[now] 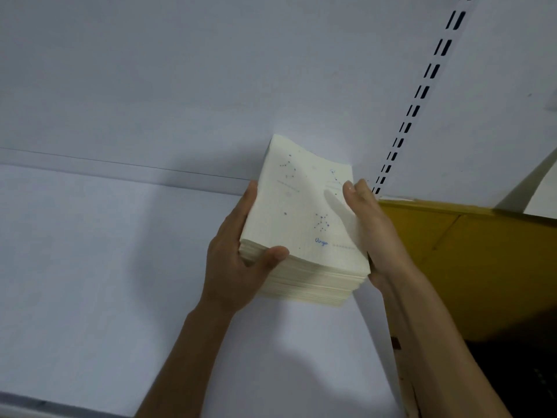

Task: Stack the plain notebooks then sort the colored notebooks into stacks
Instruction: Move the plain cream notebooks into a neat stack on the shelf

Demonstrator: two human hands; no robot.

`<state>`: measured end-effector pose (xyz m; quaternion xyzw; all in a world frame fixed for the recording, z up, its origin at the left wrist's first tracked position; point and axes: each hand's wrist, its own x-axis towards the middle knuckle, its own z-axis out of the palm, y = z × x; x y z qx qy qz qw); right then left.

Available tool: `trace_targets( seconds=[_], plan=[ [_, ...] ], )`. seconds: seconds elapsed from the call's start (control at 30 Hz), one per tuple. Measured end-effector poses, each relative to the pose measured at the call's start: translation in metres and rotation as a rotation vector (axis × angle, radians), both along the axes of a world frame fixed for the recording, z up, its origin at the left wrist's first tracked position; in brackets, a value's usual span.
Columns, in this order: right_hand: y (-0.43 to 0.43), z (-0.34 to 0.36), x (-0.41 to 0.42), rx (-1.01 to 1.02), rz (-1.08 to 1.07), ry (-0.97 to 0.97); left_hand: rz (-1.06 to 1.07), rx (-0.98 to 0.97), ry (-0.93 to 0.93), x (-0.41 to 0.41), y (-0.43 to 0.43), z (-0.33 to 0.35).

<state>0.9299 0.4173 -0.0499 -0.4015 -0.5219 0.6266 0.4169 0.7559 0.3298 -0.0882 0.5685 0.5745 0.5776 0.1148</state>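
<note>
A thick stack of cream notebooks (301, 212) is held between both hands above a white shelf (105, 267). The top cover carries small blue constellation drawings and the word "Virgo". My left hand (238, 257) grips the stack's left side, thumb curled over the near top corner. My right hand (370, 224) grips the right side, fingertips on the top cover's right edge. The stack's far end points toward the white back wall. Whether its underside touches the shelf cannot be told.
A yellow cardboard box (470, 267) stands just right of my right arm. A slotted shelf rail (422, 86) runs up the white back panel. The shelf's front edge (60, 408) lies at the lower left. Bare white shelf surface stretches to the left.
</note>
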Motion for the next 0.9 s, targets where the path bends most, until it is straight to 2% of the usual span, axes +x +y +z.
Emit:
trace_targets(
  seconds=[0.1,0.23,0.33,0.37,0.47,0.57,0.6,0.67,0.8,0.9],
  plan=[
    [0.002,-0.001,-0.001,-0.013,0.014,-0.010,-0.053,0.008,-0.068,0.000,-0.001,-0.003],
    [0.005,-0.007,-0.004,0.092,-0.028,-0.059,-0.115,0.032,-0.158,0.005,0.002,0.001],
    [0.009,-0.005,-0.004,0.011,-0.081,0.007,-0.277,0.002,-0.539,-0.002,0.005,0.016],
    [0.010,-0.004,-0.005,-0.010,-0.085,0.027,-0.246,-0.038,-0.616,-0.006,0.008,0.025],
    [0.012,-0.007,-0.005,-0.054,-0.077,0.096,-0.094,-0.246,-0.533,-0.016,0.027,0.051],
    [0.012,-0.010,-0.004,-0.157,-0.078,0.248,-0.263,-0.517,-0.475,-0.015,0.038,0.066],
    [0.013,-0.013,-0.004,-0.178,-0.071,0.271,-0.369,-0.523,-0.491,-0.017,0.036,0.062],
    [0.014,-0.016,-0.007,-0.169,-0.067,0.239,-0.403,-0.564,-0.597,-0.016,0.036,0.058],
    [0.018,-0.015,-0.013,-0.149,-0.138,0.173,-0.284,-0.521,-0.819,-0.010,0.045,0.053],
    [0.018,-0.014,-0.016,-0.138,-0.151,0.159,-0.280,-0.474,-0.840,-0.016,0.046,0.045]
  ],
)
